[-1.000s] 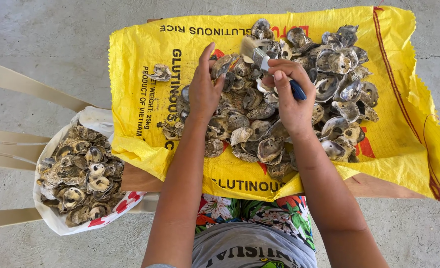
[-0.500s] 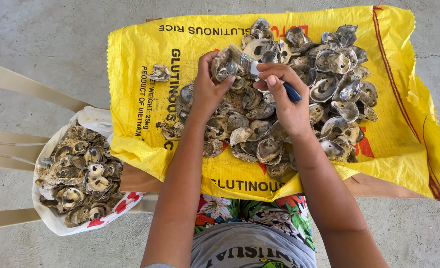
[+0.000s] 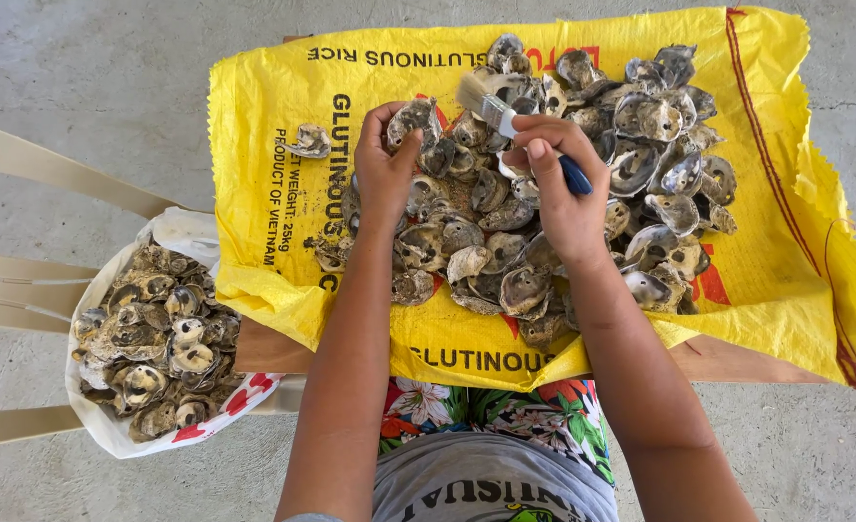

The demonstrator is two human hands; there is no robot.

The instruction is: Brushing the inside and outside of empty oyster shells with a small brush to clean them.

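Left hand [image 3: 386, 169] fingers closed around one oyster shell [image 3: 413, 121], tilted up for access; right hand [image 3: 563, 188] fingers pinching paintbrush [image 3: 520, 130], bristles just beside it above the shell heap [image 3: 544, 203].

The oyster shell [image 3: 413, 120] is grey and rough, with a pale inner side, and it is held tilted above the left part of the shell heap. The paintbrush [image 3: 515, 130] has a dark blue handle, a metal band and pale bristles; it lies slanted, the bristles pointing up-left, just beside this shell, above the heap.
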